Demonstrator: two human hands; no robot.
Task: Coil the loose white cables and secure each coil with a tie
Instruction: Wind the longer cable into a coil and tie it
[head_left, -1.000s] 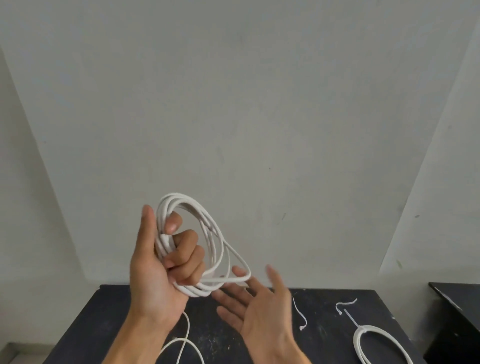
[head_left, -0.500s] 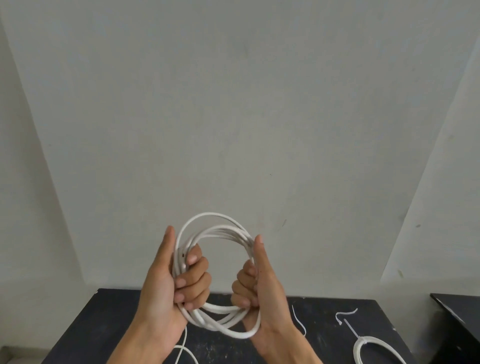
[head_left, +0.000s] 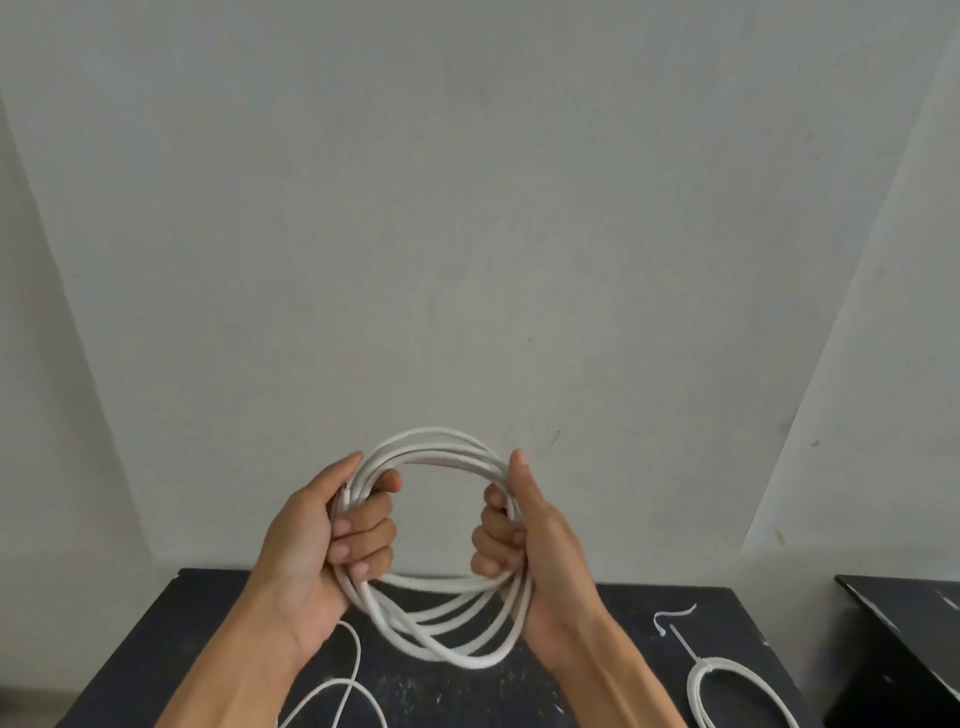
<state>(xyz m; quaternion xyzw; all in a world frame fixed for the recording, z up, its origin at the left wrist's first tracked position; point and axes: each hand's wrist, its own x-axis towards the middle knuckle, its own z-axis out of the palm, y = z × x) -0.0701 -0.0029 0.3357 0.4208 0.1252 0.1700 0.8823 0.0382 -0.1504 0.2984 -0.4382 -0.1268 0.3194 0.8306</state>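
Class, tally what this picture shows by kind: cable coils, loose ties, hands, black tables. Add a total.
Cable coils: 2, held coil and tied coil.
Loose ties: 1, the loose tie.
Hands: 2, left hand and right hand, gripping the held coil.
Black tables: 2, near table and side table.
Total: 7.

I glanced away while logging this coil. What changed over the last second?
The right hand, open under the coil a second ago, closed round its right side. The coil came down a little and turned into a round ring facing the camera. The left hand kept its grip on the left side; the tied coil, the loose tie and the trailing cable stayed on the table.
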